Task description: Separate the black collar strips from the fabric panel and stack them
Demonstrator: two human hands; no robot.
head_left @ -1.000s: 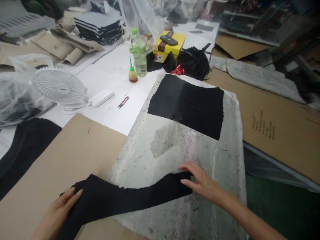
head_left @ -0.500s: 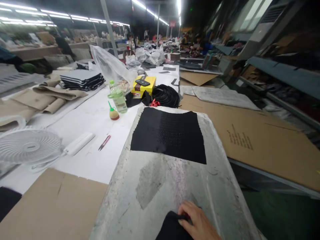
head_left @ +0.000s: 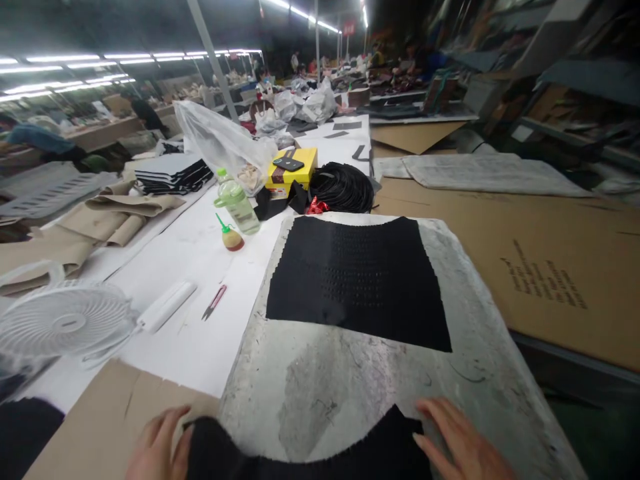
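Along the bottom edge, a black fabric piece (head_left: 320, 469) with a curved upper edge spans between my hands, its lower part out of frame. My left hand (head_left: 161, 445) grips its left corner between thumb and fingers. At the right corner, my right hand (head_left: 463, 440) has its thumb over the edge with the fingers behind. A second black piece (head_left: 357, 280), with jagged sides and rows of small raised marks, lies flat on the worn grey board (head_left: 310, 393) ahead of my hands.
Left on the white table are a fan (head_left: 67, 323), thread snips (head_left: 214, 302), an oil bottle (head_left: 230, 237) and a green water bottle (head_left: 237, 203). Behind the board sit a yellow box (head_left: 293, 167) and a black cord coil (head_left: 343, 187). Cardboard (head_left: 500, 267) covers the right side.
My left hand has come into view. My right hand has moved right, and the black fabric piece is now spread between both hands. The view has shifted slightly; the piece on the board stays put.
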